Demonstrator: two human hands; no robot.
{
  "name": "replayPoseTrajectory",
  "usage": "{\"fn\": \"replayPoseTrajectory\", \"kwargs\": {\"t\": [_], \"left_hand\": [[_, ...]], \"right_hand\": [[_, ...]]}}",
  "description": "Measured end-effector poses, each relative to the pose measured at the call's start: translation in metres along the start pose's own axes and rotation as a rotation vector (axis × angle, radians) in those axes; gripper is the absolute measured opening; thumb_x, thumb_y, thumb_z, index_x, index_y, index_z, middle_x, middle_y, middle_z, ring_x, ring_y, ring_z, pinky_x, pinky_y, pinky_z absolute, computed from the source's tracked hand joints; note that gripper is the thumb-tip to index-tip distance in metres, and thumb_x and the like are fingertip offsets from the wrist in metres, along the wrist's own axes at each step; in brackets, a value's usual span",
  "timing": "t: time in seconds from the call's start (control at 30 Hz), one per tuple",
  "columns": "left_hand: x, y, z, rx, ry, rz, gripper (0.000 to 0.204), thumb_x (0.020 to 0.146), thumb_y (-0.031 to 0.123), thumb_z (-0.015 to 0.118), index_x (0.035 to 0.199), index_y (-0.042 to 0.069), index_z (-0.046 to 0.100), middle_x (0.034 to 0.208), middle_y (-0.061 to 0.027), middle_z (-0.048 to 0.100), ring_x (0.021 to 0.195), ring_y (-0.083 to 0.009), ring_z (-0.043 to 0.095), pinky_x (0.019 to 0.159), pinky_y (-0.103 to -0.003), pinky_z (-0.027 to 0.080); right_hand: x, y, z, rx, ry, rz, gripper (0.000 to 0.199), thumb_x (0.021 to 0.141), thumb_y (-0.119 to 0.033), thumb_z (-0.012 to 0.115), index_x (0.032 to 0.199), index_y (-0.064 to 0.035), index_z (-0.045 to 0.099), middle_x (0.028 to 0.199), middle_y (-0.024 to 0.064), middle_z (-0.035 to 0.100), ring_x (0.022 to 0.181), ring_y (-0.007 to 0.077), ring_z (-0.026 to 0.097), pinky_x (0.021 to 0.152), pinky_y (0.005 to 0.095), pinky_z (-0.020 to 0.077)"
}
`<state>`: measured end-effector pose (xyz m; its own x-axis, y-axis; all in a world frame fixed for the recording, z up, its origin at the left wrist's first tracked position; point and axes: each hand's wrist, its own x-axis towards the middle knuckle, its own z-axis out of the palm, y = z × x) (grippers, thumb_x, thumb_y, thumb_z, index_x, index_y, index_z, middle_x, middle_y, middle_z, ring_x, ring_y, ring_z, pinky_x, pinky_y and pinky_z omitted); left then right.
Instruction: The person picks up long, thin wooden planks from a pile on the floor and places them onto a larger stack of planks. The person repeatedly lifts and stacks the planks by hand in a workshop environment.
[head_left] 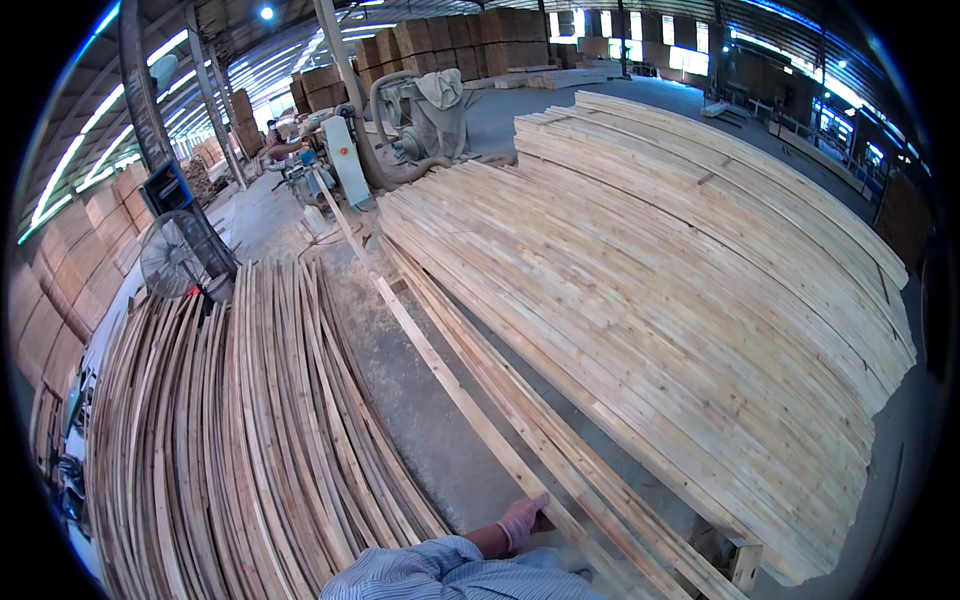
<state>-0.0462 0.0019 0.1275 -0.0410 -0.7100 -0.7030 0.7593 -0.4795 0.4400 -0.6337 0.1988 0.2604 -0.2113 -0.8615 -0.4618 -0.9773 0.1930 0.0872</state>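
My left hand, in a pale pinkish work glove, reaches in from the lower edge. Its fingers are closed round the near part of a long, narrow wooden strip. The strip runs away from me toward a machine at the far end. Just right of it, several more long strips lie side by side, roughly parallel. A blue striped sleeve covers my upper forearm. My right hand is out of the picture.
A wide stack of pale boards fills the right side. Several thin strips lie bundled on the left, with a standing fan beyond. Sawdust covers the floor between. A person is near the far machine.
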Motion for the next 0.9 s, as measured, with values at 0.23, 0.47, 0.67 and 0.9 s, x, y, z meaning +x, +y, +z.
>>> {"fn": "replayPoseTrajectory", "kwargs": {"t": [0.23,0.47,0.67,0.9], "left_hand": [[0.014,0.106,-0.011,0.010,0.103,0.285,0.042,0.096,0.031,0.057,0.125,0.000,0.055,0.116,-0.0157,0.066,0.101,-0.0313,0.068,0.088,-0.047,0.058],[0.120,0.234,-0.092,0.048,0.151,0.337,0.045,0.096,0.037,0.054,0.128,0.005,0.054,0.121,-0.0127,0.064,0.105,-0.0315,0.066,0.090,-0.054,0.054],[0.134,0.208,-0.116,0.100,-0.024,0.273,0.055,0.094,0.050,0.055,0.130,0.009,0.054,0.124,-0.0107,0.062,0.108,-0.0276,0.062,0.092,-0.052,0.049],[0.060,0.000,-0.049,0.293,-0.274,-0.306,0.047,0.085,0.053,0.070,0.108,0.012,0.064,0.094,-0.0037,0.065,0.077,-0.0188,0.061,0.070,-0.033,0.052]], "right_hand": [[-0.011,0.023,-0.004,0.062,0.110,0.016,0.061,0.073,-0.045,0.075,0.123,-0.0144,0.062,0.109,0.0163,0.069,0.102,0.0379,0.064,0.089,0.0474,0.0509],[0.044,-0.132,-0.066,0.086,0.006,-0.117,0.038,0.075,-0.041,0.075,0.098,-0.0115,0.067,0.091,0.0151,0.071,0.091,0.0361,0.067,0.081,0.0469,0.0526],[0.100,-0.236,-0.035,-0.053,-0.128,-0.280,0.049,0.081,-0.048,0.068,0.108,-0.0079,0.063,0.105,0.0191,0.065,0.101,0.0366,0.063,0.088,0.0479,0.0499],[0.158,-0.380,0.001,0.025,-0.043,-0.250,0.048,0.070,-0.048,0.072,0.099,-0.0104,0.069,0.100,0.0143,0.069,0.094,0.0311,0.067,0.082,0.0438,0.0518]]}}
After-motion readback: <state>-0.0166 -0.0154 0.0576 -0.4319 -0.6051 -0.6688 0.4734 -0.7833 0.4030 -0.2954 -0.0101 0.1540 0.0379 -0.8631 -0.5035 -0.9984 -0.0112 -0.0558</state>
